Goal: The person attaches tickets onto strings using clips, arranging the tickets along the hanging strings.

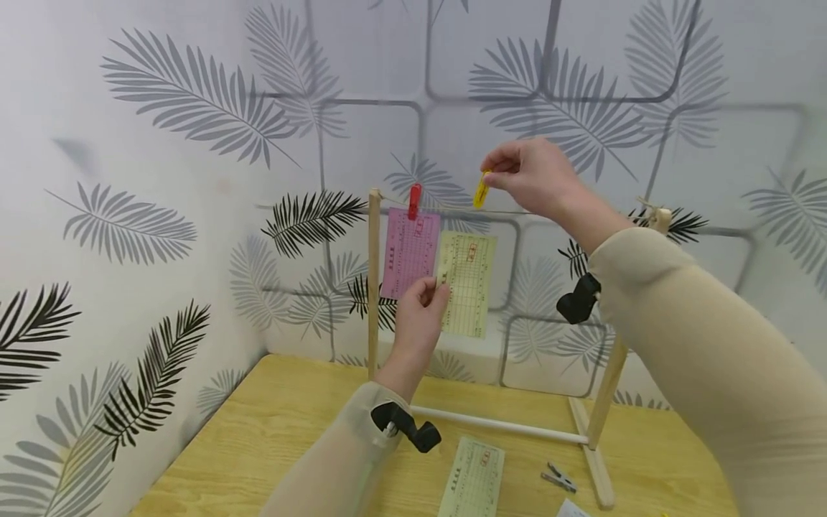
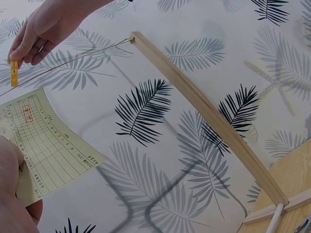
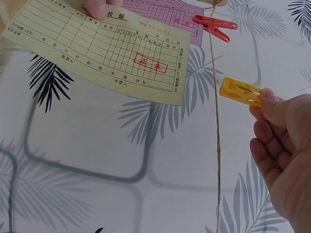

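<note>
Head view: the left hand (image 1: pixel 420 305) pinches the lower left edge of a yellow-green slip (image 1: pixel 466 284), held up just below the string (image 1: pixel 517 211) of a wooden rack (image 1: pixel 373 287) beside a pink slip (image 1: pixel 410 253) hung by a red peg (image 1: pixel 414 202); the right hand (image 1: pixel 530 176) pinches a yellow peg (image 1: pixel 481 189) at the string. Left wrist view: the yellow-green slip (image 2: pixel 46 143) is gripped at its lower corner. Right wrist view: the yellow peg (image 3: pixel 240 91), held between fingertips (image 3: pixel 267 104), lies just beside the string (image 3: pixel 216 121), apart from the slip.

Grey peg (image 1: pixel 558 477) beside spare slip (image 1: pixel 473 479)
</note>
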### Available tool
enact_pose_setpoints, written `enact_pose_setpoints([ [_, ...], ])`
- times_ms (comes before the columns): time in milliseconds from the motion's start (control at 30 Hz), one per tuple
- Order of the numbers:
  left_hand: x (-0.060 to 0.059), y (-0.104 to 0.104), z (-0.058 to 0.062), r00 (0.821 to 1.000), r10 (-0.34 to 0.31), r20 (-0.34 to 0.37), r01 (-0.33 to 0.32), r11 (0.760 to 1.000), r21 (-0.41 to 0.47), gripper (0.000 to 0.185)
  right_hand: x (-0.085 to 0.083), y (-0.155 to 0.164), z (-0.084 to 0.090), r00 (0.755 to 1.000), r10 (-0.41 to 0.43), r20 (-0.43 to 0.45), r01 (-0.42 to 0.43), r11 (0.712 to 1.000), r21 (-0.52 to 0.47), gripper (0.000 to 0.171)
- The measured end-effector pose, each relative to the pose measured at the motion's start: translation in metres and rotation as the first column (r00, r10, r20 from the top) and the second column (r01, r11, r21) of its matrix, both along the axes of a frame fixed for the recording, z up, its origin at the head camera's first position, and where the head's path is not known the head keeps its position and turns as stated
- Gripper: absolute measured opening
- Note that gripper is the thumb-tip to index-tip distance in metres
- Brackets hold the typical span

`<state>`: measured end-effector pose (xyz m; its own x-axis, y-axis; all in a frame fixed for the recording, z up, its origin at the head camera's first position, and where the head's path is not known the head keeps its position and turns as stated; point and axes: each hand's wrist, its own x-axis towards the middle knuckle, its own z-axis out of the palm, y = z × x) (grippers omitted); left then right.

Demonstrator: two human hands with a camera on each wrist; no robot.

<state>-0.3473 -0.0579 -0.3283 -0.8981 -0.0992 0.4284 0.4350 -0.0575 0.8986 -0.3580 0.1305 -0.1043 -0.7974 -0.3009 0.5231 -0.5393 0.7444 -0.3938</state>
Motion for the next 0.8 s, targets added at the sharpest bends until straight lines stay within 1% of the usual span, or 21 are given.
enact_pose_setpoints([
  [333, -0.0036, 0.0053, 0.0037, 1.0, 0.012, 0.015, -0.012, 1.0, 0.008, 0.015, -0.0063, -0.0039, -0.0045, 1.0, -0.008, 0.01, 0.008, 1.0, 0.027, 0.025],
  [500, -0.0048, 0.0059, 0.0028, 1.0, -0.004, 0.018, 0.004, 1.0, 0.013, 0.015, -0.0074, -0.0054, -0.0052, 1.0, 0.001, 0.009, -0.001, 0.999, 0.048, 0.026],
  [800, -0.0063, 0.0063, 0.0024, 1.0, 0.018, 0.018, -0.018, 1.0, -0.001, 0.018, -0.008, -0.0047, -0.0075, 0.998, 0.032, 0.061, -0.035, 0.998, 0.053, 0.026],
])
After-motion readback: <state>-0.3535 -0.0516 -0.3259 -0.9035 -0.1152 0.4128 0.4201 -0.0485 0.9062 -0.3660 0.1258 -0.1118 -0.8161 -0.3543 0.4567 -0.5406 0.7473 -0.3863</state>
